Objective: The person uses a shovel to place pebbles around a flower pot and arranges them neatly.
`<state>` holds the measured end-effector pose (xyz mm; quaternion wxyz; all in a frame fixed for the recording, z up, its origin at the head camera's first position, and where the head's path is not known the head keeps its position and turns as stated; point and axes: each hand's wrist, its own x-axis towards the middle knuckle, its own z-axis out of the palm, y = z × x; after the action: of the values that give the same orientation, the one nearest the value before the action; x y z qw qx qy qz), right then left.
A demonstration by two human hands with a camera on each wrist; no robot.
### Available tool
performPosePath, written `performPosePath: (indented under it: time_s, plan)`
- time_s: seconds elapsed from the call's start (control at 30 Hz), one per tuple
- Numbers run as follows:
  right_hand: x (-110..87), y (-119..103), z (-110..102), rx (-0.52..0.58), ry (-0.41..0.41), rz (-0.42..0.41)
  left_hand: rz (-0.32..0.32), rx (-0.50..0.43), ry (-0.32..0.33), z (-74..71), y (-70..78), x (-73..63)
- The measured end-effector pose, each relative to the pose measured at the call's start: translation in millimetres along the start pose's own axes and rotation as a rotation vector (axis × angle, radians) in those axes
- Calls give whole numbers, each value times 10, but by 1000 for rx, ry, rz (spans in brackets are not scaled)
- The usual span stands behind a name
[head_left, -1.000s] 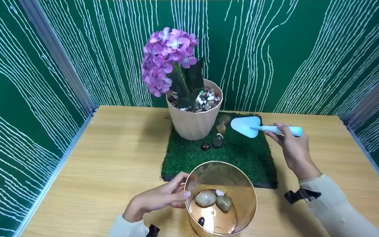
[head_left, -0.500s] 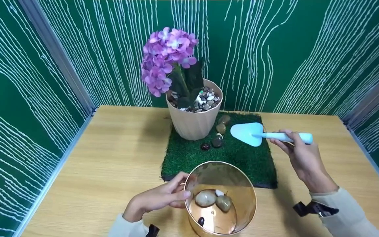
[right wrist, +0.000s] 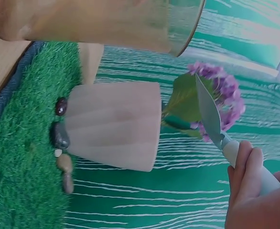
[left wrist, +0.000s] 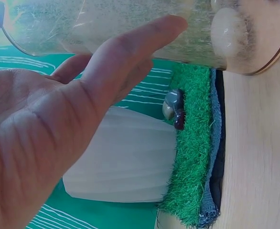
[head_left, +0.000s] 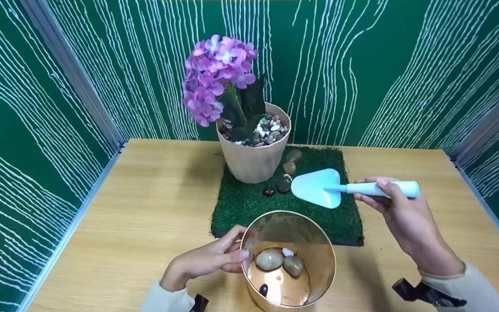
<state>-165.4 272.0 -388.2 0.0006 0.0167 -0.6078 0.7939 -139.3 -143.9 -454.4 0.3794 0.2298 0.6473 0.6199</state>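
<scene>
My right hand [head_left: 412, 223] grips the handle of a light-blue hand trowel [head_left: 316, 188], its blade pointing left above the turf. In the right wrist view, the trowel [right wrist: 208, 107] shows from the side, its blade in front of the flowers, and fingers [right wrist: 249, 169] wrap the handle. My left hand [head_left: 210, 260] holds the left side of a clear amber container [head_left: 290, 227], thumb near the rim. Inside lie a pale stone [head_left: 269, 259], an olive stone [head_left: 293, 265], a small white pebble [head_left: 287, 251] and a dark pebble [head_left: 264, 289].
A ribbed, pale pink pot [head_left: 254, 162] of mixed pebbles bears purple flowers [head_left: 219, 73]. It stands on a square of artificial turf [head_left: 249, 212]. Several stones, including a dark grey one [head_left: 284, 185], line the pot's right front. Patterned green panels [head_left: 319, 86] enclose the wooden table [head_left: 145, 195].
My right hand has drawn the trowel back toward me, and its blade now lies nearer the container. The left hand and container have stayed put.
</scene>
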Motion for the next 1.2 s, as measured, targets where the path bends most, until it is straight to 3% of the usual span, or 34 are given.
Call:
performPosePath:
  time_s: [0.33, 0.47, 0.67, 0.83, 0.93, 1.2]
  plan:
    - [-213, -47, 190, -155, 48, 54, 10, 27, 2, -18, -22, 14]
    - [-263, -32, 273, -201, 23, 63, 17, 32, -1, -21, -29, 19]
    - [-333, 31, 349, -357, -181, -50, 40, 10, -19, -24, -40, 4]
    - [-349, 145, 474, -482, -395, -212, 19, 35, -2, -24, -40, -6]
    - [-359, 199, 570, -522, -502, -250, 5, 43, 7, -24, -37, -8]
    - [-379, 256, 816, -730, -600, -297, -15, 44, 3, -26, -27, 4]
